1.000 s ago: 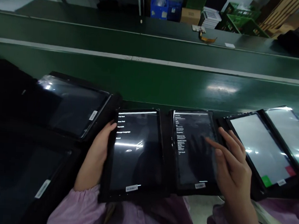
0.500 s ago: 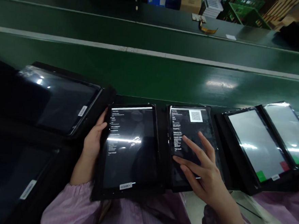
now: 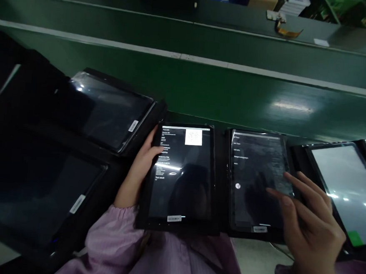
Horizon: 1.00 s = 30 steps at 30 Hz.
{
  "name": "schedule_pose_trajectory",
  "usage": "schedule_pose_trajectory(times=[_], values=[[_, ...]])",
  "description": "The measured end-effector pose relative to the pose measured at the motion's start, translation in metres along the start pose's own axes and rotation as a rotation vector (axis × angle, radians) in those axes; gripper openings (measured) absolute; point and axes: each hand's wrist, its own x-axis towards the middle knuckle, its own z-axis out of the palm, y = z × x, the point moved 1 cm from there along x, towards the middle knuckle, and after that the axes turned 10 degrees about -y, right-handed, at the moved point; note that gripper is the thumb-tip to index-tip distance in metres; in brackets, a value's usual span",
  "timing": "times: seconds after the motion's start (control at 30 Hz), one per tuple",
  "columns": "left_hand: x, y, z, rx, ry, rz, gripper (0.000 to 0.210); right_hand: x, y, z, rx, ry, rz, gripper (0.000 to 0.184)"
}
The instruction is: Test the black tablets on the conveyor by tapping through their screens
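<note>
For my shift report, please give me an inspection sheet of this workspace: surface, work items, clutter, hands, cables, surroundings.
Surface: green conveyor belt, bare beyond the tablets.
Work items: left tablet shows text and a QR code; right tablet shows a short menu.
Clutter: dark tablets at the left; white-screen tablet at the right.
Hands: left hand grips the left tablet's edge; right hand has fingers spread over the right tablet.
Cables: orange flex strip on the far ledge.
Surroundings: boxes and crates behind the line.
</note>
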Motion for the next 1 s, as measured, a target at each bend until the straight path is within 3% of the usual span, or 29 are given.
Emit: schedule_pose_trajectory(times=[0.13,0.23,0.33,0.5,0.77,1.0], values=[[0.003,0.011,0.003,0.0,-0.082,-0.086,0.096,0.012,0.013,-0.006,-0.085,-0.037,-0.022,0.025],[0.009,0.018,0.007,-0.093,-0.065,-0.121,0.073,0.03,0.027,-0.001,-0.144,-0.086,-0.051,0.029],[0.013,0.021,0.011,-0.147,0.045,-0.063,0.054,0.049,0.038,0.012,-0.17,-0.149,-0.068,0.034],[0.013,0.022,0.018,-0.174,0.065,-0.012,0.042,0.068,0.046,0.035,-0.191,-0.183,-0.111,0.035],[0.013,0.031,0.02,-0.154,0.056,-0.081,0.046,0.056,0.039,0.018,-0.131,-0.052,-0.059,0.035],[0.013,0.027,0.018,-0.127,0.091,-0.098,0.042,0.035,0.036,0.009,-0.107,-0.068,-0.044,0.03]])
